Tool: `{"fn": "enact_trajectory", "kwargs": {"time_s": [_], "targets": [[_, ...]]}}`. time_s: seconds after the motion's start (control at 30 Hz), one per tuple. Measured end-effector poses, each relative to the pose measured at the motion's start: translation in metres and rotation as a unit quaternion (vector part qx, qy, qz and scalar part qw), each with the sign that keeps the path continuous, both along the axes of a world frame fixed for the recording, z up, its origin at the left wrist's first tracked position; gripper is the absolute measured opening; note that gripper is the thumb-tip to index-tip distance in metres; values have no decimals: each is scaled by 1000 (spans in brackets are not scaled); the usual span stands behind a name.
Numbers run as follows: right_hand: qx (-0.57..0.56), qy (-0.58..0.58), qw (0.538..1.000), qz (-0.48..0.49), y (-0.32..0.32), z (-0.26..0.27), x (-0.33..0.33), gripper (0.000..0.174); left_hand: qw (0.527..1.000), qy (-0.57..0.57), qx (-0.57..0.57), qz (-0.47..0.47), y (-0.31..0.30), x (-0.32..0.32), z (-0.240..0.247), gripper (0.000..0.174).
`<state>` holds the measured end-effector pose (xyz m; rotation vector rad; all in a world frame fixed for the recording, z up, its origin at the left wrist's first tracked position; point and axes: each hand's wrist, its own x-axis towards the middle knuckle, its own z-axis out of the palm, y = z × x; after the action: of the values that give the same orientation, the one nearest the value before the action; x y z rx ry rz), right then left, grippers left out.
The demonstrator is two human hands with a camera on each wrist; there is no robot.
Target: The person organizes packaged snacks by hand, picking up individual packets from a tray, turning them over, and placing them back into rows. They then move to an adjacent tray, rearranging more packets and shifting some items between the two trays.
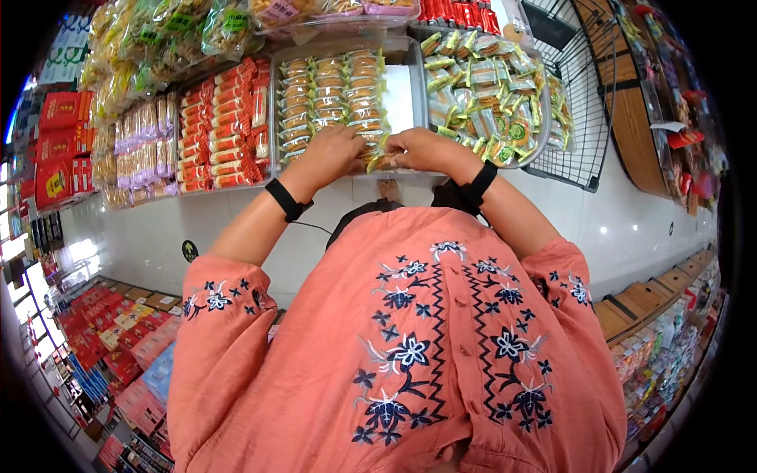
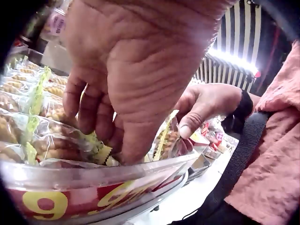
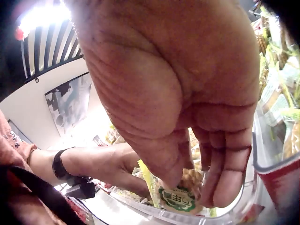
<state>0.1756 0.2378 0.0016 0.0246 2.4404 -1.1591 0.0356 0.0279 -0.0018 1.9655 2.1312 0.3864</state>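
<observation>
Rows of clear-wrapped round biscuits (image 1: 327,91) with yellow-green edges fill most of a clear plastic tub (image 1: 274,118). At its near rim, my left hand (image 1: 333,154) reaches down into the front packets, fingers bent and thumb opposite, round a packet (image 2: 101,152); its fingertips are partly hidden. Just to the right, my right hand (image 1: 426,150) pinches a packet with a green round logo (image 3: 180,199) between thumb and fingers, low inside the tub's front wall. The two hands are close together, not visibly touching.
White tub liner (image 1: 400,98) shows behind the right hand. A tub of loose packets (image 1: 489,87) stands right, with a wire cart (image 1: 583,118) beyond. Red-wrapped rolls (image 1: 229,130) lie left. A tub with bagged snacks (image 1: 339,17) stands behind.
</observation>
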Motion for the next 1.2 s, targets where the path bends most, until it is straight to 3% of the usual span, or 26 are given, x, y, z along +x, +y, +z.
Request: {"fn": "enact_trajectory", "kwargs": {"time_s": [0.23,0.53,0.87,1.07,1.2], "targets": [[15,32,999,-23,-3,-10,3,25,1000,26,-15,-3,6,3,-7,39],[4,21,1000,-10,1,-11,1,20,997,77,8,-6,7,7,-2,36],[4,13,998,-54,-16,-25,-4,23,998,41,39,-9,6,1,-4,37],[-163,-115,976,-92,-7,-32,-12,11,999,40,27,-16,5,-1,-2,43],[-130,-134,978,-95,-9,-34,-17,13,999,42,21,-14,3,-2,-3,44]]}}
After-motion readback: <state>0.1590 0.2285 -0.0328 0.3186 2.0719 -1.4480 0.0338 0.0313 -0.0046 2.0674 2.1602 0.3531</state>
